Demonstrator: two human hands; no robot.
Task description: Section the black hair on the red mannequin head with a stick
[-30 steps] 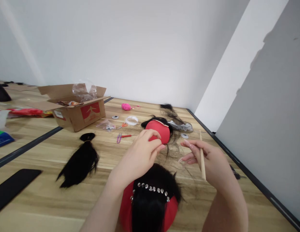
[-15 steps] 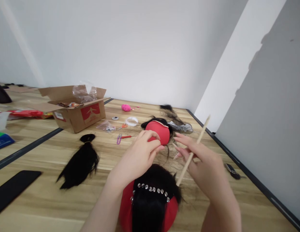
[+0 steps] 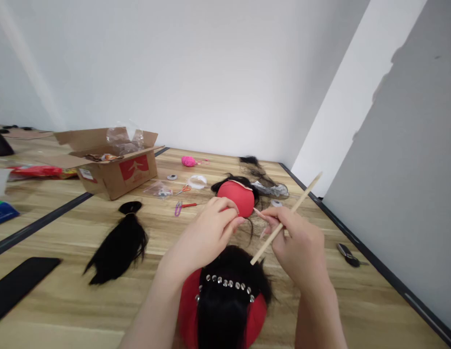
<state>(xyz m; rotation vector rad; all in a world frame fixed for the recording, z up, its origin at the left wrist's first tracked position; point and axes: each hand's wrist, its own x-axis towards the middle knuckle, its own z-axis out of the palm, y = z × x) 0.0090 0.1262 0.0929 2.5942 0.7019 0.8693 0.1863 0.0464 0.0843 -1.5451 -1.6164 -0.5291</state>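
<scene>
Near the bottom edge a red rounded form [image 3: 257,324] carries black hair [image 3: 225,315], with a row of shiny silver pins [image 3: 230,283] across it. Over its far side, my left hand [image 3: 214,223] is closed with thumb and fingers together; what they pinch, if anything, does not show. My right hand [image 3: 298,242] is closed round a pale wooden stick [image 3: 272,236], slanting with its lower end close to the hair. A second red form [image 3: 237,194] with black hair stands just beyond both hands.
On the left lie a tied black hair bundle [image 3: 119,249] and a dark flat object [image 3: 25,283]. An open cardboard box [image 3: 119,177] stands behind. Small scissors [image 3: 183,189], a red-handled tool [image 3: 189,205] and pink yarn [image 3: 188,161] lie mid-table. A key fob [image 3: 348,255] is at right.
My right hand has moved left and its fingers have drawn in, bringing the stick's lower end over the hair. My left hand has stayed nearly in place.
</scene>
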